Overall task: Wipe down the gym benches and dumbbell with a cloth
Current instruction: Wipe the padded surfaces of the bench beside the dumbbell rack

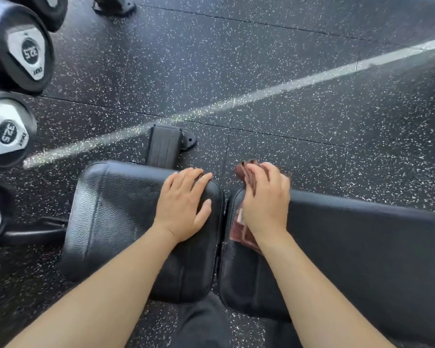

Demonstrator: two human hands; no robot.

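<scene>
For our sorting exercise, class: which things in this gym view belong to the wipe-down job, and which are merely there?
Job: brown cloth, seat pad, back pad, dumbbells, left hand, right hand.
Merely there: speckled rubber floor, white floor line, black equipment foot at top.

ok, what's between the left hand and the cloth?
Head view: only the gap between seat pad and long pad; left hand and cloth sit either side.

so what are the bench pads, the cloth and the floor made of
The bench pads: black vinyl or faux leather by the look, with pebbled grain, stitched seams and a slight sheen. The cloth: soft maroon fabric, probably microfibre, folded in layers. The floor: likely black rubber tiles, matte with white flecks and visible joints.
</scene>
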